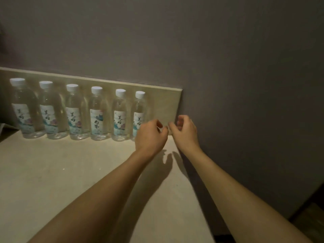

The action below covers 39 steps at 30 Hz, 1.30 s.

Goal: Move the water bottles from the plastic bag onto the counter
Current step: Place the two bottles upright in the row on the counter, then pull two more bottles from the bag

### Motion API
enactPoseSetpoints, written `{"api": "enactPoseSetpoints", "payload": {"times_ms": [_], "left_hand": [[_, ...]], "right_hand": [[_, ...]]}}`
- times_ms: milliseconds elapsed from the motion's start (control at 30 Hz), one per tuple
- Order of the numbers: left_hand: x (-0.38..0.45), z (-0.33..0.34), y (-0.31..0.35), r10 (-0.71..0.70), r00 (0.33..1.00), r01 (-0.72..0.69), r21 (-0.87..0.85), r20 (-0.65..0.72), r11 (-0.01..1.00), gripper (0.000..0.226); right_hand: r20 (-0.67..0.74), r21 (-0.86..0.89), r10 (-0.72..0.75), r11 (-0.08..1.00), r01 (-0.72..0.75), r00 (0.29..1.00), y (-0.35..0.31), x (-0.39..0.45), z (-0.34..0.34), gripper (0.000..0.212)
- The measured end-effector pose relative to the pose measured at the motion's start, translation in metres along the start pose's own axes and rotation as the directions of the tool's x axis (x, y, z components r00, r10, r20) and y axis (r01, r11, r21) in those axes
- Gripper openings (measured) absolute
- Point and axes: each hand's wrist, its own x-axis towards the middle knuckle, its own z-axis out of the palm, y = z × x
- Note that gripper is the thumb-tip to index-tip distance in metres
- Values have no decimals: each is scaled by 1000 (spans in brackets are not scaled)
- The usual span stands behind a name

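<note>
Water bottles (77, 113) labelled 美好, fourth bottle (97, 114) perhaps 无界, small print unreadable

Six water bottles (82, 111) are standing upright in a row on the counter (70, 172), backed against the beige backsplash (163, 104), each showing a white cap and a printed label. The left hand (150, 135) is hovering just right of the last bottle (139, 114), fingers loosely curled and holding nothing; it is overlapping that bottle's lower part, and contact cannot be made out. The right hand (184, 130) is hanging just beside the left, fingers likewise curled around nothing, near the counter's right end by the grey wall (245, 85). Both forearms are reaching in from below, casting shadows on the counter beneath the hands.
</note>
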Motion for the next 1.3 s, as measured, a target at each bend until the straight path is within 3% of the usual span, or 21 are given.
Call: {"api": "enactPoseSetpoints", "payload": {"times_ms": [367,567,867,1300], "left_hand": [[-75,114,168,149,986,-143,-81,71,986,22],[-133,187,253,195,972,-179,-123,133,976,22],[-192,280,322,209,933,-171,-149,292,974,18],[-212,484,346,175,820,-115,-143,545,983,18]], "right_hand": [[-291,-5,-4,1000,2,957,106,-7,-207,31],[-370,-64,3,998,-29,929,178,-25,-314,12],[-389,-93,142,977,-192,910,273,-57,-410,17],[-267,-105,430,877,-469,863,456,-42,-460,16]]}}
